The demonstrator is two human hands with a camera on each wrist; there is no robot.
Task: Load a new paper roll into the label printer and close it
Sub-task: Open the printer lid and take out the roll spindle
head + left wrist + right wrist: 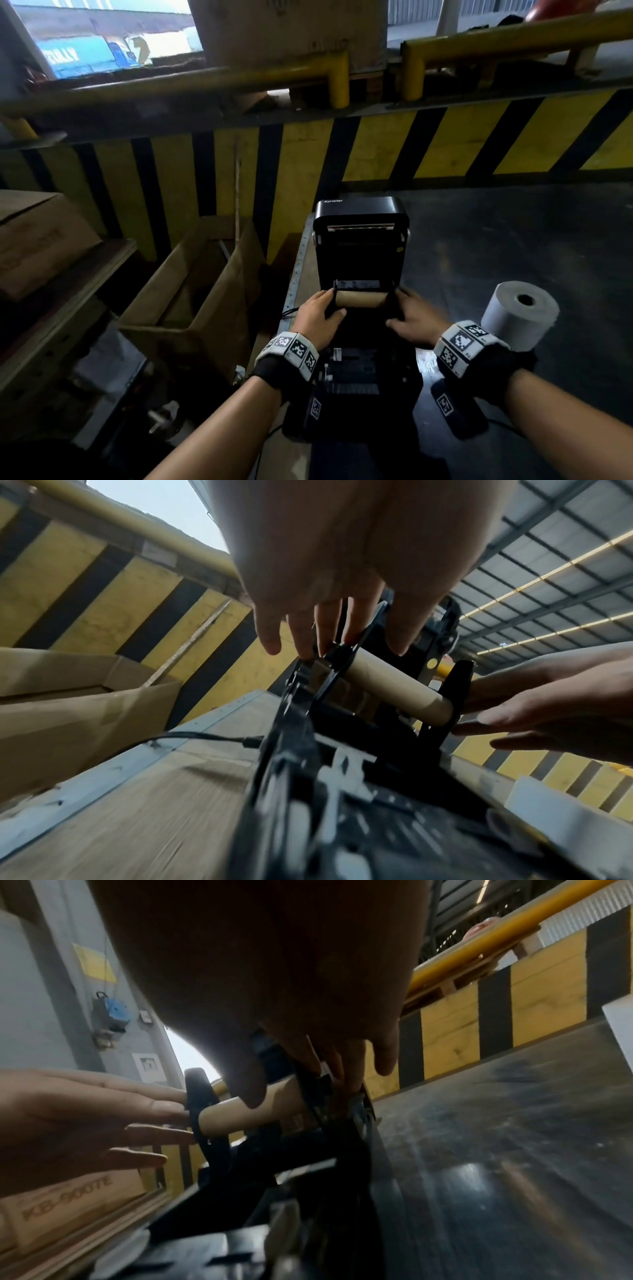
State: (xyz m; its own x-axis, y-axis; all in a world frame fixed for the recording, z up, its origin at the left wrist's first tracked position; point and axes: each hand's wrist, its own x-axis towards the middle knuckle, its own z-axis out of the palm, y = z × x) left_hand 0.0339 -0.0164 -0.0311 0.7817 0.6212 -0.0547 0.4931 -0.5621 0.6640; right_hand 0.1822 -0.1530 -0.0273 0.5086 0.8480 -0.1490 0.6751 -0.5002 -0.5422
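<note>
A black label printer (359, 233) stands on the table with its lid raised. An empty brown cardboard core (359, 299) (394, 693) (246, 1112) sits between two black roll guides. My left hand (318, 315) (342, 631) holds the left guide (329, 674), fingers on its outer face, thumb over the core. My right hand (414, 318) (308, 1056) holds the right guide (452, 691) the same way. A new white paper roll (517, 315) stands on end to the right, behind my right wrist.
The dark table top (513, 240) stretches right of the printer. An open cardboard box (191, 291) sits beside the table's left edge, where a black cable (192, 737) plugs into the printer. A yellow-and-black striped barrier (376, 147) runs behind.
</note>
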